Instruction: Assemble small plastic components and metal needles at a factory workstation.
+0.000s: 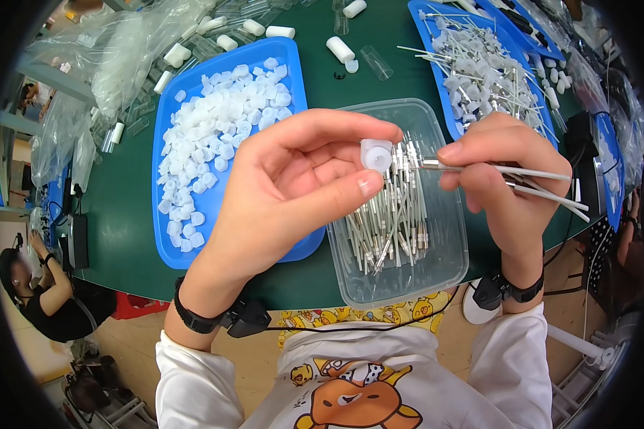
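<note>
Between the thumb and forefinger of my left hand (pixel 286 179) is a small translucent white plastic cap (pixel 376 155), its round hub facing right. My right hand (pixel 504 161) is closed round several thin white tubes with metal ends (pixel 540 187). One metal tip (pixel 431 164) points left at the cap, a short gap apart from it. Below both hands stands a clear plastic box (pixel 343 282) with many similar metal-ended tubes (pixel 386 229). Left of it, a blue tray (pixel 166 247) carries a heap of loose white caps (pixel 215 129), partly behind my left forearm.
Another blue tray (pixel 431 50) at the back right bears tubes joined with caps (pixel 486 68). White cylinders (pixel 340 49) and clear tubes (pixel 376 63) lie on the green table (pixel 122 222). Plastic bags (pixel 122 61) pile up at the back left. A person (pixel 43 286) sits at far left.
</note>
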Demonstrator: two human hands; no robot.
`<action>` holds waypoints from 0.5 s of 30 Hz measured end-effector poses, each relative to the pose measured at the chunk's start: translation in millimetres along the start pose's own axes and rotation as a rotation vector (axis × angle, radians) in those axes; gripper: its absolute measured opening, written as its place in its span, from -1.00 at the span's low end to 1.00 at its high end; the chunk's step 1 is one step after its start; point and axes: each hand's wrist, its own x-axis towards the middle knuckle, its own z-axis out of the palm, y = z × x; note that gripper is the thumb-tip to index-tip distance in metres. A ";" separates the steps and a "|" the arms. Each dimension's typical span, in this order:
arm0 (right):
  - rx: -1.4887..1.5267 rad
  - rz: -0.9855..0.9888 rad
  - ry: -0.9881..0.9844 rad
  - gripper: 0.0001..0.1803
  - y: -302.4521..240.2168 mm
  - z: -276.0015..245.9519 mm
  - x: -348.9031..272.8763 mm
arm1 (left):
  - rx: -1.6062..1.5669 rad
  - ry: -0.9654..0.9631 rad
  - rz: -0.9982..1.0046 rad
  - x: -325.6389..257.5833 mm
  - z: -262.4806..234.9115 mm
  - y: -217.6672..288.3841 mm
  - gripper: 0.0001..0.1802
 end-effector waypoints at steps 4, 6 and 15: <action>0.016 -0.023 -0.027 -0.84 -0.2 -1.1 0.1 | 0.012 -0.019 0.024 0.5 -0.7 -2.3 -0.65; 0.022 -0.012 -0.036 -0.84 -1.3 -1.5 -0.5 | -0.004 -0.025 0.022 0.7 -1.0 -2.8 -0.66; 0.035 -0.016 -0.024 -0.90 -2.1 0.8 -1.0 | -0.043 -0.043 0.060 0.9 2.0 -4.1 -0.68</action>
